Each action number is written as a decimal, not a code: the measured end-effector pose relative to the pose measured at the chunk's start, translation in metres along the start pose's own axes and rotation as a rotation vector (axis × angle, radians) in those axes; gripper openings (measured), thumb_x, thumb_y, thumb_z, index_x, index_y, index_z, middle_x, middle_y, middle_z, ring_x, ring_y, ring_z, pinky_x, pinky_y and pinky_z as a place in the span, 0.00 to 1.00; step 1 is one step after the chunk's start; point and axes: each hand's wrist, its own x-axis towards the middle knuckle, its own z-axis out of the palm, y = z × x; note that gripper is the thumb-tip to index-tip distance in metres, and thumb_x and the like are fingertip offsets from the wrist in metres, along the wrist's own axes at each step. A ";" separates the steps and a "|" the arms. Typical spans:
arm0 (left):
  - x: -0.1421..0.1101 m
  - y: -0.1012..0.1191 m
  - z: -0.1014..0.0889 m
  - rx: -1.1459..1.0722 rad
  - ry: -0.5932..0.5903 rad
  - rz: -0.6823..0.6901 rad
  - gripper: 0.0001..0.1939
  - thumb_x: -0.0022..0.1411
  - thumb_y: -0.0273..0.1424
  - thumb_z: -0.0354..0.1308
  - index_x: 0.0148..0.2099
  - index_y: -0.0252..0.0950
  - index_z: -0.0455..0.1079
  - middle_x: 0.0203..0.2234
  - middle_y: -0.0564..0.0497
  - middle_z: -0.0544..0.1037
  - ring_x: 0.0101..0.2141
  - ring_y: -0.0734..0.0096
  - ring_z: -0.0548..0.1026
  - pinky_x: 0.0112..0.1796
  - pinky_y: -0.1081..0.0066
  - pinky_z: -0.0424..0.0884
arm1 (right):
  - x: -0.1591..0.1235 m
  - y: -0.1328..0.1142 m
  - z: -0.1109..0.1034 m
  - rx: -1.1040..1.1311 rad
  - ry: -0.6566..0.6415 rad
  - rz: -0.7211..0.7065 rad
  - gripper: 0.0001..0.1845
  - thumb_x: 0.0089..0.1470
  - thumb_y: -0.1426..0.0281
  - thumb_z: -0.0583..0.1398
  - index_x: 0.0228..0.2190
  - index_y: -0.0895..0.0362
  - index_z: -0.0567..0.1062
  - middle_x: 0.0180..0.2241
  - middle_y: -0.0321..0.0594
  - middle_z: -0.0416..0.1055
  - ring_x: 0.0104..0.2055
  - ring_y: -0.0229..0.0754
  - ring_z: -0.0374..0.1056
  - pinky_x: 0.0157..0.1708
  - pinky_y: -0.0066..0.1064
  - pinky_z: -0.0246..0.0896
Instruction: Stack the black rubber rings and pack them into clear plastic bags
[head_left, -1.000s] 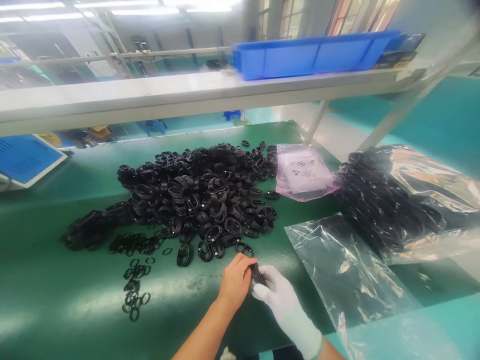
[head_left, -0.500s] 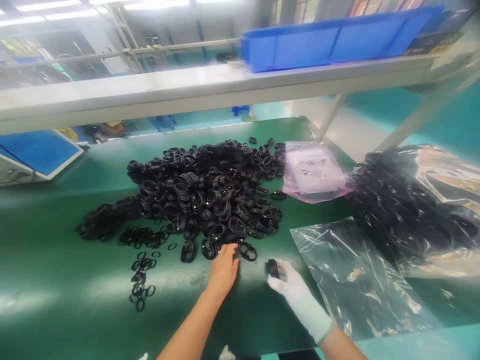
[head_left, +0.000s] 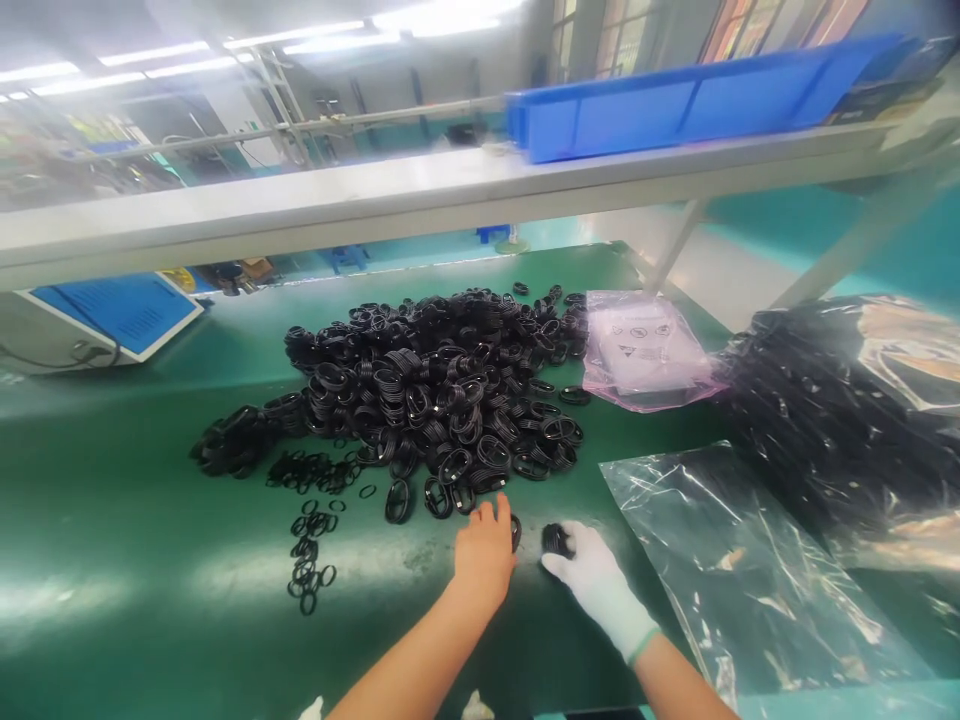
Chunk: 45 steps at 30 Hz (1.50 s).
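My left hand (head_left: 484, 552), bare, is closed over a coiled black cable (head_left: 516, 533) at the near edge of a big heap. Its fingers hide most of that coil. To its right, my right hand (head_left: 596, 572), in a white glove, grips a small bunch of coiled black cables (head_left: 555, 541) just above the green table. How many coils it holds I cannot tell. The heap of coiled black cables (head_left: 420, 385) spreads beyond both hands, with a few loose coils (head_left: 397, 500) along its front.
Small black rings (head_left: 307, 565) lie on the green table (head_left: 187, 620) to the left. A flat clear plastic bag (head_left: 750, 560) is at right, beside bagged black cables (head_left: 840, 410). A pinkish bag (head_left: 641, 345) sits behind. Overhead runs a shelf (head_left: 337, 215) with a blue bin (head_left: 675, 105).
My left hand has moved right from the heap's front onto a loose coil, which is now slightly closer to me. My right hand still holds its bunch. The view has shifted left.
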 end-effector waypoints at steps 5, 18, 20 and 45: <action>0.004 -0.007 0.001 -0.035 -0.037 0.252 0.30 0.48 0.18 0.55 0.54 0.38 0.57 0.49 0.40 0.64 0.47 0.54 0.66 0.43 0.58 0.65 | 0.008 0.009 0.000 0.254 -0.217 0.082 0.29 0.37 0.67 0.58 0.46 0.58 0.63 0.40 0.45 0.67 0.30 0.40 0.68 0.24 0.30 0.64; -0.007 0.014 0.046 -0.722 -0.022 0.061 0.43 0.34 0.30 0.68 0.54 0.48 0.56 0.45 0.51 0.65 0.46 0.62 0.63 0.47 0.64 0.59 | -0.004 -0.001 -0.021 0.445 -0.256 0.044 0.34 0.36 0.68 0.58 0.48 0.61 0.59 0.36 0.44 0.63 0.34 0.42 0.65 0.24 0.30 0.63; -0.005 0.016 0.049 -0.754 -0.014 0.063 0.43 0.34 0.30 0.67 0.55 0.47 0.56 0.45 0.52 0.65 0.46 0.62 0.63 0.47 0.64 0.59 | -0.004 -0.001 -0.022 0.440 -0.270 0.038 0.35 0.36 0.68 0.57 0.49 0.62 0.59 0.37 0.44 0.63 0.35 0.42 0.65 0.25 0.30 0.63; -0.010 -0.032 0.003 -0.844 0.086 0.135 0.40 0.42 0.33 0.62 0.57 0.49 0.50 0.52 0.54 0.60 0.40 0.73 0.67 0.43 0.69 0.66 | -0.013 -0.015 -0.014 0.097 -0.044 0.021 0.34 0.39 0.64 0.59 0.49 0.64 0.61 0.45 0.52 0.65 0.45 0.47 0.65 0.45 0.34 0.58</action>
